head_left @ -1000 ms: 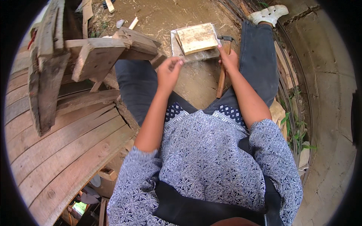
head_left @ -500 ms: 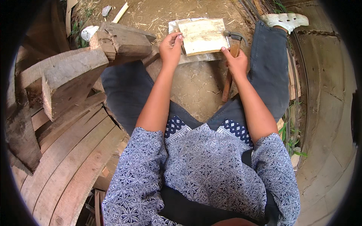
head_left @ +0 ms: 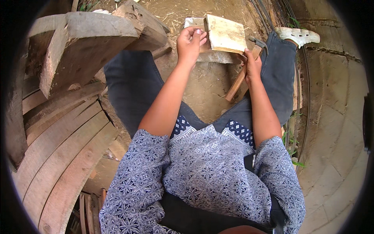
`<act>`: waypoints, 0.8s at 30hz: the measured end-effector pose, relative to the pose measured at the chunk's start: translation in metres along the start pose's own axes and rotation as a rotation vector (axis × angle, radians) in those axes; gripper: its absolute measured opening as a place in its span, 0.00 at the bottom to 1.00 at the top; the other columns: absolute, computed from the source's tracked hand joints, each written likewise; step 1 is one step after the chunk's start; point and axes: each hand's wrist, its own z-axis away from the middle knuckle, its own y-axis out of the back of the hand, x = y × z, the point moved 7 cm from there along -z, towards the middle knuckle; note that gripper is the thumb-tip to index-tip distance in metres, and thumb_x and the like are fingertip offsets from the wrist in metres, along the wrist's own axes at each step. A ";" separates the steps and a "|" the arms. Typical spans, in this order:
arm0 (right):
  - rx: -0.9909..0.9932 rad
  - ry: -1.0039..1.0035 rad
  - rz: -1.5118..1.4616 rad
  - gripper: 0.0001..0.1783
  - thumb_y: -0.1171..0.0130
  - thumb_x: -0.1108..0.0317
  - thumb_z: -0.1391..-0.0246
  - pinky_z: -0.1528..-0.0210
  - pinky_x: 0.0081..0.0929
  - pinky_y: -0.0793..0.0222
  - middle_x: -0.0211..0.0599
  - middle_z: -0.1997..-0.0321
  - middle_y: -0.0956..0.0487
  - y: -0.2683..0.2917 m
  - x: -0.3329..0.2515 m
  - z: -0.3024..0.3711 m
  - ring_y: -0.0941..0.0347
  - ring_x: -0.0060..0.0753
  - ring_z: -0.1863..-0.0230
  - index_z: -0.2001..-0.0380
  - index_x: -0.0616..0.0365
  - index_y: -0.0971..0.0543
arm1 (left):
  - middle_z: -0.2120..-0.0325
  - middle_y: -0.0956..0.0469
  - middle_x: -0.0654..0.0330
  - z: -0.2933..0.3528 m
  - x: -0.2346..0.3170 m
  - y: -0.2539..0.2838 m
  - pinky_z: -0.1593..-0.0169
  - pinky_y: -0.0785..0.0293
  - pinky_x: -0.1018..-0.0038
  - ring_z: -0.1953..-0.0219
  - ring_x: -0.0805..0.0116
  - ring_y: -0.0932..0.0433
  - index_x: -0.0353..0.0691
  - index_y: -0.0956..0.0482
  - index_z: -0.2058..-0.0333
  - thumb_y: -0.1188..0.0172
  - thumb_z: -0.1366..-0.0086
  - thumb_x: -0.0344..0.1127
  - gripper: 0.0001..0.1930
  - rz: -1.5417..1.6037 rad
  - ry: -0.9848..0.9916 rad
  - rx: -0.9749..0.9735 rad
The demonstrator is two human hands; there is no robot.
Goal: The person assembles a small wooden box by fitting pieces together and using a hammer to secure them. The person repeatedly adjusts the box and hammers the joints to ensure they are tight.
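Note:
My right hand [head_left: 253,66] is closed around a hammer [head_left: 238,80], its wooden handle slanting down to the left and its dark metal head up beside the thumb. That same thumb presses the lower right corner of a pale wooden board piece [head_left: 226,34], which is tilted so its left edge face shows. My left hand [head_left: 189,47] is at the left of the piece, fingers curled and thumb near the fingertips; whatever it may pinch is too small to make out. Under the wood is a greyish flat-topped block [head_left: 218,58], partly covered.
Thick timber pieces [head_left: 89,37] rise on the left, close to my left knee. Curved planks [head_left: 66,156] lie at the lower left. Thin rods [head_left: 298,78] run along the right beside a concrete surface [head_left: 335,97]. Wood shavings litter the dirt ground [head_left: 171,11].
The wooden piece has been lifted and tilted, shifting slightly right. My left hand has come off its left edge. The hammer has turned in my right hand, its handle slanting more.

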 end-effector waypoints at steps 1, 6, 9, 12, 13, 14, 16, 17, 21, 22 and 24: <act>-0.029 -0.008 -0.018 0.20 0.35 0.58 0.41 0.75 0.19 0.31 0.36 0.56 0.19 -0.001 -0.002 -0.001 0.18 0.31 0.62 0.52 0.57 0.28 | 0.56 0.23 0.51 0.000 0.006 -0.006 0.47 0.17 0.66 0.50 0.56 0.18 0.30 0.28 0.51 0.48 0.25 0.29 0.10 0.001 -0.017 -0.020; -0.083 -0.039 -0.099 0.19 0.39 0.61 0.38 0.78 0.15 0.33 0.39 0.54 0.19 -0.001 -0.002 -0.005 0.16 0.35 0.59 0.50 0.57 0.30 | 0.56 0.22 0.51 0.002 0.019 -0.019 0.47 0.17 0.66 0.49 0.55 0.19 0.31 0.28 0.51 0.49 0.25 0.29 0.09 0.045 -0.028 -0.055; -0.107 -0.042 -0.128 0.18 0.39 0.61 0.39 0.77 0.16 0.34 0.39 0.55 0.19 -0.003 -0.006 -0.002 0.16 0.36 0.60 0.51 0.58 0.30 | 0.57 0.22 0.51 0.001 0.024 -0.023 0.46 0.17 0.66 0.48 0.55 0.19 0.31 0.28 0.51 0.49 0.25 0.29 0.09 0.044 -0.061 -0.070; -0.114 -0.042 -0.160 0.19 0.37 0.61 0.40 0.74 0.19 0.33 0.38 0.58 0.20 -0.001 -0.007 -0.003 0.16 0.36 0.61 0.52 0.60 0.29 | 0.56 0.22 0.51 0.002 0.026 -0.027 0.46 0.18 0.66 0.49 0.57 0.19 0.31 0.28 0.51 0.48 0.25 0.29 0.10 0.020 -0.070 -0.096; -0.111 -0.042 -0.166 0.19 0.37 0.61 0.40 0.74 0.20 0.33 0.37 0.58 0.20 0.000 -0.006 -0.004 0.16 0.36 0.61 0.53 0.59 0.29 | 0.55 0.22 0.51 0.002 0.027 -0.027 0.46 0.18 0.67 0.49 0.58 0.19 0.31 0.28 0.51 0.48 0.26 0.30 0.10 -0.021 -0.081 -0.099; -0.110 -0.044 -0.173 0.19 0.36 0.61 0.41 0.73 0.20 0.32 0.37 0.59 0.20 -0.002 -0.006 -0.003 0.16 0.36 0.61 0.53 0.59 0.29 | 0.55 0.22 0.51 0.001 0.024 -0.024 0.46 0.18 0.67 0.50 0.59 0.19 0.31 0.27 0.51 0.47 0.26 0.30 0.10 -0.062 -0.093 -0.100; -0.096 -0.014 -0.123 0.19 0.35 0.61 0.42 0.71 0.22 0.31 0.36 0.60 0.20 -0.004 -0.009 -0.001 0.16 0.34 0.63 0.54 0.58 0.29 | 0.55 0.22 0.52 -0.001 0.019 -0.016 0.46 0.18 0.67 0.50 0.61 0.19 0.32 0.27 0.51 0.46 0.26 0.31 0.10 -0.122 -0.094 -0.096; -0.089 0.002 -0.099 0.20 0.34 0.61 0.42 0.70 0.22 0.31 0.36 0.60 0.20 -0.005 -0.011 0.000 0.17 0.33 0.63 0.54 0.58 0.29 | 0.54 0.22 0.52 -0.004 0.012 -0.009 0.47 0.18 0.67 0.51 0.62 0.19 0.32 0.27 0.52 0.46 0.26 0.31 0.10 -0.139 -0.085 -0.091; -0.021 0.044 0.056 0.21 0.31 0.60 0.45 0.68 0.23 0.30 0.33 0.61 0.20 -0.002 -0.006 -0.003 0.19 0.28 0.66 0.56 0.56 0.28 | 0.58 0.21 0.61 -0.007 -0.019 0.016 0.53 0.20 0.74 0.57 0.73 0.20 0.36 0.25 0.54 0.46 0.27 0.29 0.06 -0.063 0.033 -0.005; -0.001 0.049 0.110 0.20 0.30 0.60 0.46 0.68 0.23 0.30 0.33 0.61 0.20 -0.003 -0.005 -0.002 0.20 0.27 0.66 0.57 0.56 0.28 | 0.58 0.21 0.61 -0.008 -0.026 0.022 0.53 0.20 0.74 0.57 0.73 0.20 0.36 0.25 0.54 0.46 0.27 0.29 0.06 -0.061 0.067 0.013; 0.000 0.050 0.165 0.20 0.29 0.60 0.47 0.69 0.23 0.29 0.32 0.63 0.20 -0.006 -0.005 0.002 0.21 0.25 0.66 0.58 0.56 0.27 | 0.57 0.21 0.60 -0.009 -0.035 0.031 0.52 0.20 0.73 0.55 0.71 0.20 0.36 0.25 0.54 0.45 0.27 0.30 0.07 -0.115 0.058 0.003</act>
